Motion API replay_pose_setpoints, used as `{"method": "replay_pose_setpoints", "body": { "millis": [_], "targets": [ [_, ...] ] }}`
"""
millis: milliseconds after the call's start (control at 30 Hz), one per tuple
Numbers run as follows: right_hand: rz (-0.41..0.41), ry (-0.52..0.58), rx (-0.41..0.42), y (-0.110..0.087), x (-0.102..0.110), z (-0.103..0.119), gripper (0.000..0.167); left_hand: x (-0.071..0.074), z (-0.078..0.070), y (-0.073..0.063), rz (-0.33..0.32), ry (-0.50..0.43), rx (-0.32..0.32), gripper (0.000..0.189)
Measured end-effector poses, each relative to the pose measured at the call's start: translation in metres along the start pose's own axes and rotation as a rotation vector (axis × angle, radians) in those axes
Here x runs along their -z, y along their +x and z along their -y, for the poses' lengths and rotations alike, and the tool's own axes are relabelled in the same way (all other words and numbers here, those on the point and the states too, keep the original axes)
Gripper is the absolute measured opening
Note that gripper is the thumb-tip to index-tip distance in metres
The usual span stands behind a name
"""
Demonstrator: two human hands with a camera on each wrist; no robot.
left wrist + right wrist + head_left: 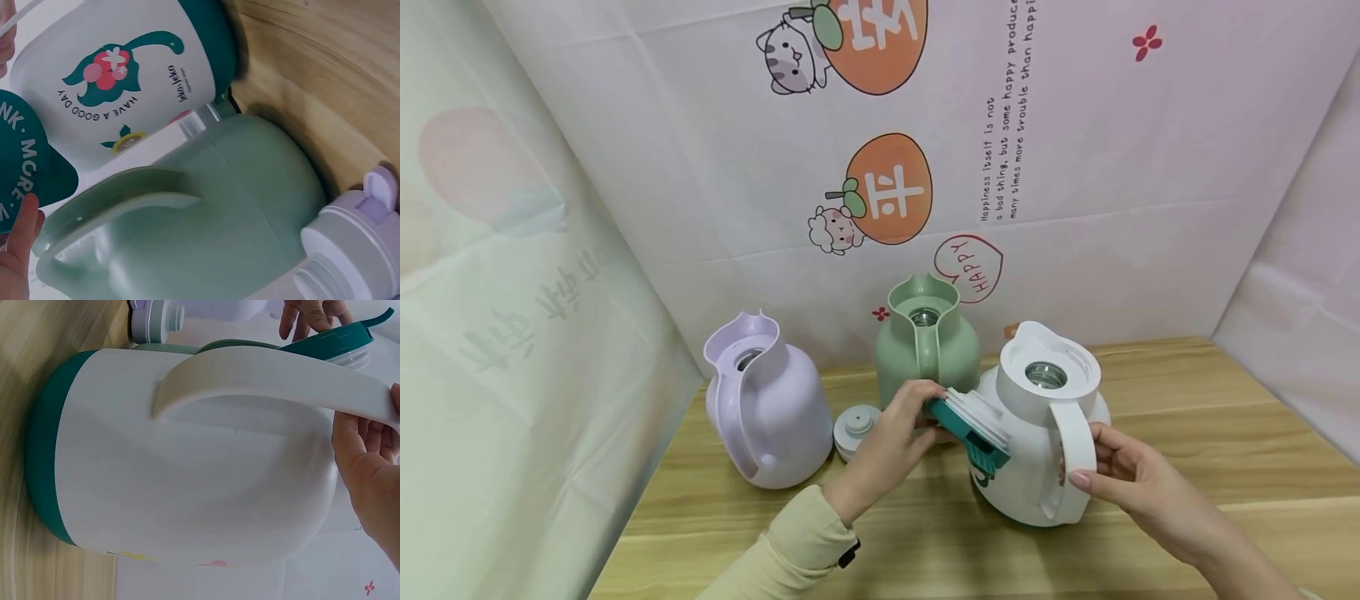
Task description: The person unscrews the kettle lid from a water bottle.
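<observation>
My left hand (887,446) holds a teal and white lid (972,429) by its edge, tilted beside the white thermos jug (1015,467). Lettering shows on the teal top of the lid (22,156) in the left wrist view. My right hand (1138,483) grips the handle (1078,458) of the white jug, thumb on the near side and fingers behind it. The jug has a teal base (47,450), and its round mouth (1047,375) is uncovered. In the right wrist view, the right hand (369,453) is at the upper end of the handle.
A green thermos jug (928,342) stands behind the left hand, its mouth uncovered. To the left is a lilac jug (782,408), also without a lid. A loose lilac and grey lid (856,429) lies between them on the wooden table (1225,467). A printed cloth (1075,167) hangs behind.
</observation>
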State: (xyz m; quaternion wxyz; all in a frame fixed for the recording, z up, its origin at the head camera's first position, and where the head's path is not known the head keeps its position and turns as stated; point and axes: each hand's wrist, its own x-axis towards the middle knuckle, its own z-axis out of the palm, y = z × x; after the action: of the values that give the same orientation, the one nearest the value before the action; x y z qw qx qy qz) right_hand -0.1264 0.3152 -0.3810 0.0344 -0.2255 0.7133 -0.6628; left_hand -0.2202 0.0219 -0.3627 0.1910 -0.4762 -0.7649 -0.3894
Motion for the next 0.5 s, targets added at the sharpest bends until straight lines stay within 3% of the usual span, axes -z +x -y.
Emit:
{"method": "replay_pose_setpoints", "body": {
  "millis": [100,333,500],
  "targets": [
    [-0.001,-0.001,0.008,0.001,0.0,-0.001,0.047,0.001,0.006,-0.005,0.002,0.008,-0.049,0.042],
    [0.004,0.007,0.036,0.001,0.0,-0.001,0.047,0.008,0.013,-0.018,-0.034,0.187,-0.14,0.036],
    [0.008,0.011,0.035,0.001,0.0,-0.002,0.047,0.009,0.021,-0.028,-0.073,0.235,-0.206,0.033]
  ]
}}
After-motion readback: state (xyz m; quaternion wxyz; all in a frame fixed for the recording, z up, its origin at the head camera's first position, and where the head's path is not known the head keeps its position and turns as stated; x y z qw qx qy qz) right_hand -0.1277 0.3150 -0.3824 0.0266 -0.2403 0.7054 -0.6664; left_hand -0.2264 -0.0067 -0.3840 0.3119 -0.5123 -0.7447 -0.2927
